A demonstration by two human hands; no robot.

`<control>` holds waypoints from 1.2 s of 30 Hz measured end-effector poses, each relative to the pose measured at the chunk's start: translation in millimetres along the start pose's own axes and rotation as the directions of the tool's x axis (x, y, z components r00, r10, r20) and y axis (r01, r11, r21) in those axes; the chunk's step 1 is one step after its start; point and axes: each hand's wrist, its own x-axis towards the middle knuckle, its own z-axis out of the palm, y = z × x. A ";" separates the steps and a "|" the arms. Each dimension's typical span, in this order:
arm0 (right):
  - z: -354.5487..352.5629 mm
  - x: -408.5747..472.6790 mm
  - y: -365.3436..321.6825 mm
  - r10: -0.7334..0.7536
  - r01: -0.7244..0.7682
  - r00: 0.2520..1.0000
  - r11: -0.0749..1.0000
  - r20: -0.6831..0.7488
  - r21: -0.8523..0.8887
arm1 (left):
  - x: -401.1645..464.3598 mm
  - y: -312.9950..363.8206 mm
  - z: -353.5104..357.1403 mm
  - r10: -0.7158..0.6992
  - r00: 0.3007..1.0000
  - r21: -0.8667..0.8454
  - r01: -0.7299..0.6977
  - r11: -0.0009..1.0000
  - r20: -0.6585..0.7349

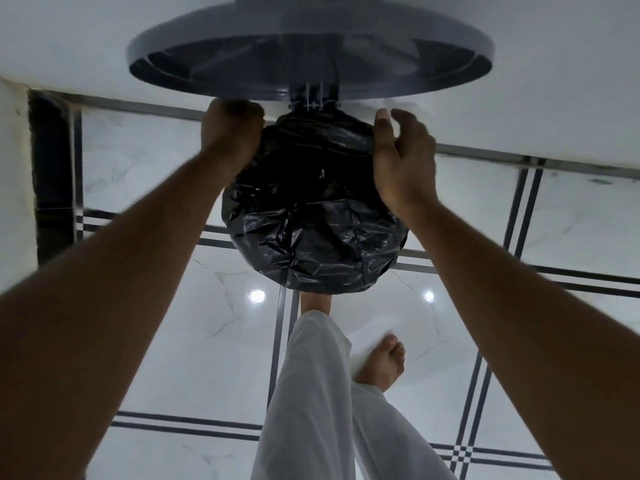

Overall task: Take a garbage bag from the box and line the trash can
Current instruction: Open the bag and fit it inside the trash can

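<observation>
Plastic of the black garbage bag (pixel 311 216) covered the trash can's mouth, beneath the raised grey lid (pixel 308 53). The left hand (pixel 230 133) had a closed grip on the bag's edge; the right hand (pixel 403 161) pinched the opposite edge.

A black garbage bag (pixel 311 216) drapes over the trash can's mouth at centre. The gray lid (pixel 308 50) stands raised at 12 o'clock. At 10 o'clock the left hand (pixel 230 128) grips the bag's edge; at 2 o'clock the right hand (pixel 403 157) pinches it, fingers loosely curled. White trousers (pixel 318 393) and a bare foot (pixel 384 362) stand at 6 o'clock on the white tiled floor (pixel 194 341).
</observation>
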 end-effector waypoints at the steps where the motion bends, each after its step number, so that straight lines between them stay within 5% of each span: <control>1: -2.6 -10.6 0.9 -0.039 0.039 0.996 0.999 -0.085 -0.007 | -8.9 -4.2 -2.6 0.001 0.997 0.012 0.000 1.000 -0.083; 4: -1.9 -48.0 6.4 -0.069 0.060 0.971 0.997 -0.227 -0.048 | -48.7 -28.9 -5.8 -0.051 0.981 -0.045 0.043 0.998 -0.187; 7: 4.9 -74.0 9.2 0.116 -0.120 0.970 0.993 -0.212 -0.006 | -81.1 -62.3 -0.2 -0.213 0.965 -0.205 0.180 0.962 -0.152; 10: 10.6 -85.0 16.5 0.216 -0.193 0.973 0.955 -0.084 0.224 | -100.1 -85.7 5.4 -0.372 0.927 -0.344 0.366 0.865 0.050; 15: 10.8 -71.4 21.6 0.371 -0.364 0.925 0.797 0.085 0.482 | -112.9 -101.3 5.1 -0.397 0.820 -0.645 0.570 0.509 0.411; 20: 26.6 -26.1 67.6 0.471 -0.503 0.862 0.752 0.188 0.425 | -92.0 -106.3 6.4 -0.472 0.785 -0.554 0.618 0.557 0.400; 22: 9.5 -33.5 39.0 0.468 -0.486 0.872 0.804 0.141 0.341 | -81.0 -104.2 9.9 -0.560 0.809 -0.559 0.552 0.618 0.180; 23: 2.3 -39.4 27.5 0.437 -0.443 0.895 0.843 0.090 0.304 | -80.4 -101.5 10.5 -0.569 0.821 -0.505 0.475 0.721 -0.040; 25: -6.6 -53.0 13.3 0.303 -0.296 0.953 0.930 0.000 0.216 | -91.5 -92.3 13.4 -0.249 0.862 -0.281 0.131 0.951 -0.442; 26: -6.2 -58.7 12.9 0.218 -0.211 0.976 0.963 -0.022 0.167 | -102.3 -84.7 18.2 0.039 0.872 -0.126 -0.115 0.985 -0.489; 28: 2.4 -64.7 17.9 0.074 -0.075 0.997 0.995 0.011 0.069 | -122.7 -69.4 32.2 0.547 0.791 0.114 -0.538 0.835 -0.273; 30: 14.2 -64.1 23.7 0.042 -0.042 0.994 0.999 0.098 -0.011 | -126.1 -68.8 53.6 0.732 0.681 0.313 -0.698 0.644 0.014; 32: 21.7 -61.6 27.6 0.051 -0.044 0.991 0.997 0.126 -0.057 | -118.8 -76.8 72.6 0.615 0.761 0.487 -0.625 0.610 0.207; 34: 24.7 -59.1 28.1 0.068 -0.061 0.989 0.996 0.133 -0.058 | -108.8 -85.8 80.8 0.310 0.873 0.623 -0.487 0.613 0.377; 36: 24.0 -55.3 29.5 0.089 -0.082 0.985 0.995 0.145 -0.051 | -101.9 -89.7 81.3 0.047 0.865 0.683 -0.427 0.593 0.500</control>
